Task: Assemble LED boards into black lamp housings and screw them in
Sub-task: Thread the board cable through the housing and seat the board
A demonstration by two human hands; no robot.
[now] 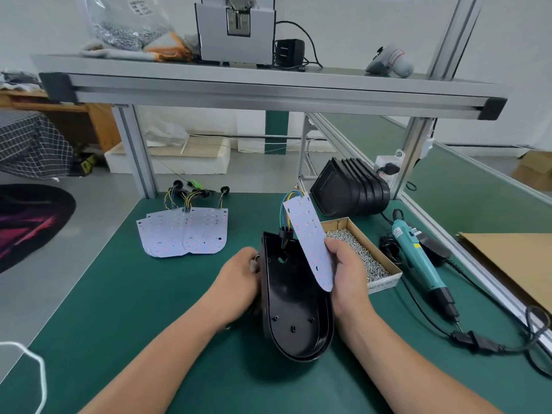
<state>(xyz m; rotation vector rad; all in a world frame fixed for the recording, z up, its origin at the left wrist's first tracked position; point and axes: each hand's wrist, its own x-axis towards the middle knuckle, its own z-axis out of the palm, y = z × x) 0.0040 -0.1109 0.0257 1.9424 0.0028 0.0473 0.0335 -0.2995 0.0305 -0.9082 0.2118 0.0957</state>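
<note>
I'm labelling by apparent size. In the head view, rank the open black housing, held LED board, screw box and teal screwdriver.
1. open black housing
2. screw box
3. held LED board and teal screwdriver: look alike, so unranked.

Bench (119, 309) = green mat top w/ alu frame. Back left: fanned pile of LED boards (183, 231), wires pointing away. Back right by the post: black housings (351, 186) nested in a row on their sides. Just in front, a cardboard box (383, 283) full of screws (355, 252). The teal screwdriver (416, 258) lies beside it, w/ its cable (430, 321) trailing to the right edge. One more housing (294, 309) mid-mat, tilted, near end down.
</note>
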